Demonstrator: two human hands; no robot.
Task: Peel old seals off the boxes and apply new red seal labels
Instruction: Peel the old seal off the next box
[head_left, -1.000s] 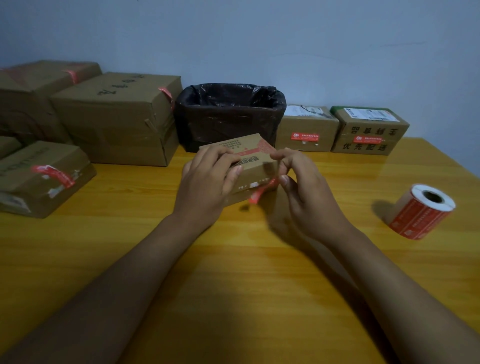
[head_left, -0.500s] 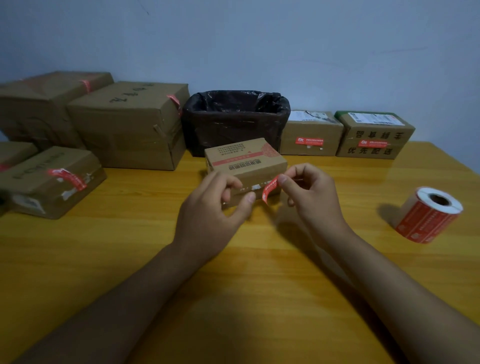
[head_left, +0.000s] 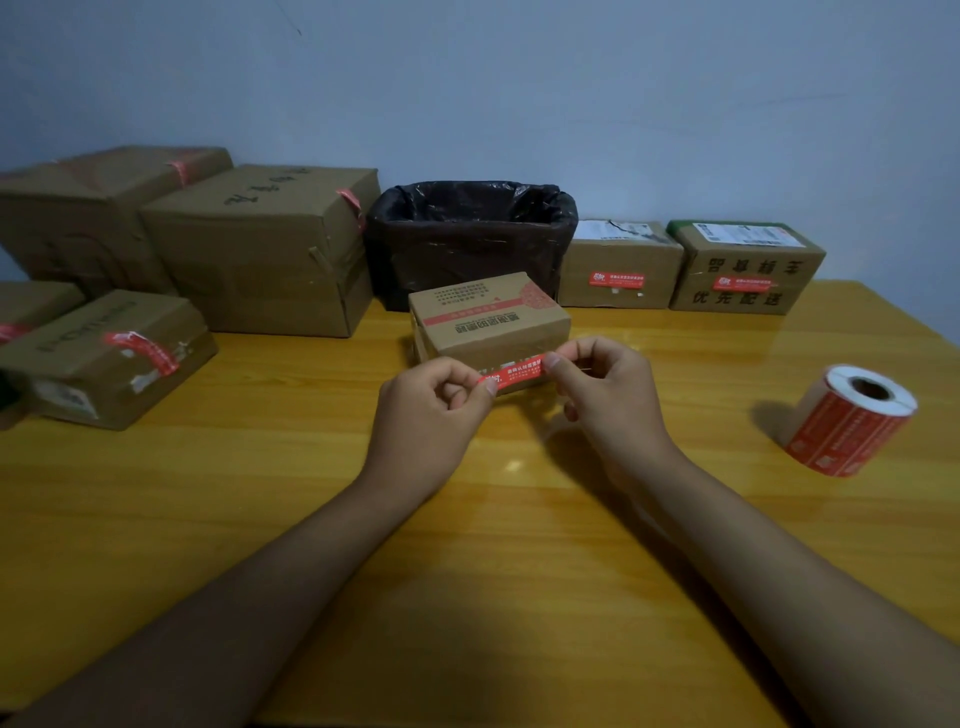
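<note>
A small cardboard box (head_left: 488, 317) with red print stands on the wooden table (head_left: 467, 571) in front of me. A red seal label (head_left: 514, 371) is stretched flat just before the box's near face. My left hand (head_left: 431, 415) pinches the label's left end and my right hand (head_left: 602, 395) pinches its right end. Whether the label still touches the box I cannot tell. A roll of red seal labels (head_left: 852, 421) lies on the table to the right.
A bin lined with a black bag (head_left: 467, 234) stands behind the small box. Two boxes with red seals (head_left: 618, 265) (head_left: 748, 270) stand at the back right. Larger boxes (head_left: 265, 249) and a box with a torn red seal (head_left: 109, 358) sit at the left.
The box has been set down flat on the table. The red label, hanging from the box's corner before, is now pulled out straight between both hands.
</note>
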